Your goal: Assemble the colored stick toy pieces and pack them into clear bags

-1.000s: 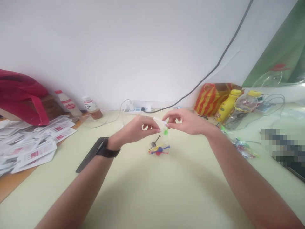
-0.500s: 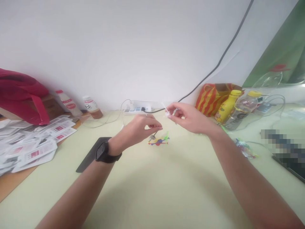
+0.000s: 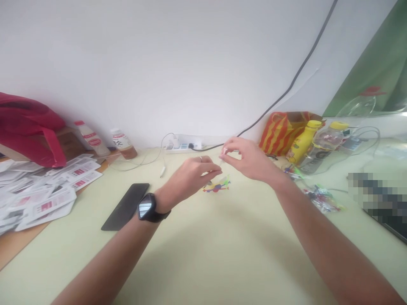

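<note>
My left hand (image 3: 197, 173), with a ring and a black watch (image 3: 154, 207) on the wrist, is closed with thumb and fingers pinched together. Just below its fingertips hangs a small multicoloured plastic toy (image 3: 216, 186) in yellow, red, blue and green; the part inside the pinch is hidden. Slightly higher and to the right, my right hand (image 3: 244, 156) pinches a small white piece (image 3: 224, 151), mostly covered by the fingers. The fingertips of both hands are close but apart.
A black phone-like slab (image 3: 125, 206) lies left of my left arm. White packets (image 3: 47, 199) pile up at far left, near two bottles (image 3: 123, 143). Behind stands a power strip (image 3: 182, 144). Rightward are a striped bag (image 3: 276, 133), yellow bottle (image 3: 303, 142) and shiny small parts (image 3: 322, 198).
My left hand has moved right and slightly down, and the colourful toy has shifted right with it. My right fingers have closed further over the white piece, near the left fingertips.
</note>
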